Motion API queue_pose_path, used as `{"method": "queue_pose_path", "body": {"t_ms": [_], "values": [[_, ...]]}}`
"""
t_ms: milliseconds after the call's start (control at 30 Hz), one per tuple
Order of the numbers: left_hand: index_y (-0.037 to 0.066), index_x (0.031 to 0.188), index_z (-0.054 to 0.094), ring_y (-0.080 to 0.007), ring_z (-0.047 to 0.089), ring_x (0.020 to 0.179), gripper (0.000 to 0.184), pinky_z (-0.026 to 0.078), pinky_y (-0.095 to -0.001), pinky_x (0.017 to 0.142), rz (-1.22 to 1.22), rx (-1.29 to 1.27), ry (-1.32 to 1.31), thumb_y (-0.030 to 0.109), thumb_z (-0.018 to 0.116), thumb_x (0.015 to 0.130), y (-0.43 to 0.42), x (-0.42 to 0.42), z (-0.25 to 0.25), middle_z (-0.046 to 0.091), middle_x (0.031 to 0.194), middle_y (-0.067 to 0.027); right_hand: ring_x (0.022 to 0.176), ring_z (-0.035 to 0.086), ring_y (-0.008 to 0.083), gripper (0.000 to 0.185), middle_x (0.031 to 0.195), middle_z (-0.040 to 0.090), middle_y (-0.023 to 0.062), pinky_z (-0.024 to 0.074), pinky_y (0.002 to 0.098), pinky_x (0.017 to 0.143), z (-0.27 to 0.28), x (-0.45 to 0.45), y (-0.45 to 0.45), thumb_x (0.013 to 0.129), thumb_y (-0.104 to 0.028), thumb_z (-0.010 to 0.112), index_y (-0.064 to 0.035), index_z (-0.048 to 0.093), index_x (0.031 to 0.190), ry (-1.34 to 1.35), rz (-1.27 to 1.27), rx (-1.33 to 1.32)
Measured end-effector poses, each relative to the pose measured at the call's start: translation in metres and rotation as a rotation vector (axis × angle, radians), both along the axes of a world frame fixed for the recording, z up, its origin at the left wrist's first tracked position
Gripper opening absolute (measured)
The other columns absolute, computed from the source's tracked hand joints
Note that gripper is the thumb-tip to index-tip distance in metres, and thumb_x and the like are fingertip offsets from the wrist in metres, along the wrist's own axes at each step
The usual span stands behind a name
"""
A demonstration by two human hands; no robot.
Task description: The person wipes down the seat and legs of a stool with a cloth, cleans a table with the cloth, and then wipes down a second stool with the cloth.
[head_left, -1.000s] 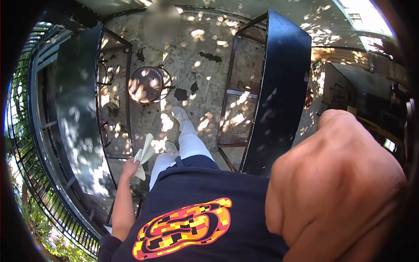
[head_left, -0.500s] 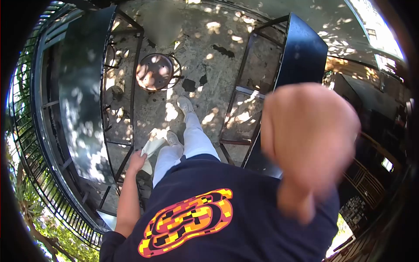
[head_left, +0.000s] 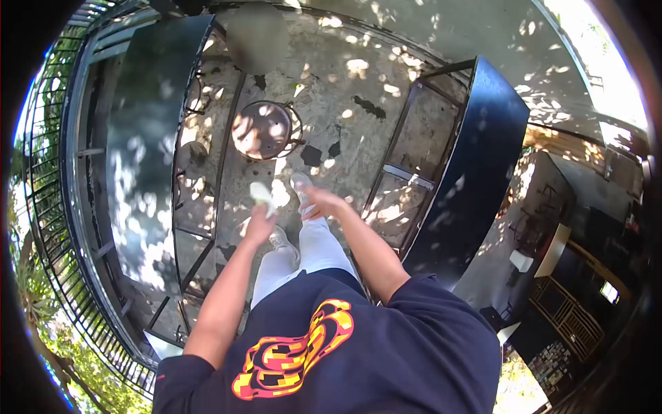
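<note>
My left hand is closed round a pale cloth, which bunches up beyond the fingers in front of my legs. Just to its right is my right hand, over my shoe, with its fingers apart and nothing visible in them. The two hands are close but do not touch. Ahead of them on the concrete floor stands a round stool with small holes in its seat and a ring-shaped frame.
A long dark table dappled with sunlight runs along my left. Another black table with a metal frame stands at my right. Beyond the left table is a barred railing. A wooden rack is far right.
My right hand has come down from close to the camera to near the left hand. My left hand has risen forward and inward with the cloth. The view has shifted slightly.
</note>
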State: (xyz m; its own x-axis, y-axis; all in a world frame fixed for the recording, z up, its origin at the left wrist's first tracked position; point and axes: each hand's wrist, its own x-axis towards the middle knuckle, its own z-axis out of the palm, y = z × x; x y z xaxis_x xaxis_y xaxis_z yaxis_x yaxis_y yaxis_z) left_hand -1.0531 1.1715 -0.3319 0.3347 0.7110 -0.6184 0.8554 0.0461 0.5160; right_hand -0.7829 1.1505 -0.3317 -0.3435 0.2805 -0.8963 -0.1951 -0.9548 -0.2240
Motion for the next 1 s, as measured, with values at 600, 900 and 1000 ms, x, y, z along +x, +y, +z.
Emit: {"method": "queue_pose_path", "body": {"t_ms": [600, 900, 1000], "values": [[-0.002, 0.132, 0.061, -0.0242, 0.065, 0.104, 0.052, 0.049, -0.0350, 0.091, 0.689, -0.289, -0.087, 0.013, 0.058, 0.082, 0.025, -0.059, 0.000, 0.071, 0.115, -0.0181, 0.114, 0.067, 0.0412, 0.074, 0.125, 0.069, 0.0255, 0.0514, 0.0461, 0.098, -0.085, -0.034, -0.111, 0.087, -0.062, 0.066, 0.0020, 0.071, 0.123, -0.289, 1.084, 0.147], [0.002, 0.128, 0.065, -0.0219, 0.066, 0.107, 0.041, 0.050, -0.0354, 0.096, 0.104, -0.414, -0.369, 0.016, 0.064, 0.089, 0.055, 0.020, -0.022, 0.069, 0.121, -0.0147, 0.110, 0.069, 0.0275, 0.057, 0.123, 0.069, 0.0145, 0.0548, 0.0443, 0.091, -0.028, -0.075, 0.002, 0.100, -0.052, 0.061, -0.0055, 0.059, 0.133, -0.058, -0.333, -0.055], [0.004, 0.123, 0.067, -0.0203, 0.065, 0.107, 0.040, 0.050, -0.0356, 0.095, 0.027, -0.453, -0.520, 0.031, 0.067, 0.093, 0.079, 0.045, -0.016, 0.070, 0.113, -0.0092, 0.110, 0.067, 0.0207, 0.043, 0.128, 0.065, 0.0091, 0.0574, 0.0367, 0.088, -0.077, -0.064, 0.039, 0.105, -0.040, 0.057, -0.0056, 0.057, 0.132, 0.311, -0.525, 0.033]]}}
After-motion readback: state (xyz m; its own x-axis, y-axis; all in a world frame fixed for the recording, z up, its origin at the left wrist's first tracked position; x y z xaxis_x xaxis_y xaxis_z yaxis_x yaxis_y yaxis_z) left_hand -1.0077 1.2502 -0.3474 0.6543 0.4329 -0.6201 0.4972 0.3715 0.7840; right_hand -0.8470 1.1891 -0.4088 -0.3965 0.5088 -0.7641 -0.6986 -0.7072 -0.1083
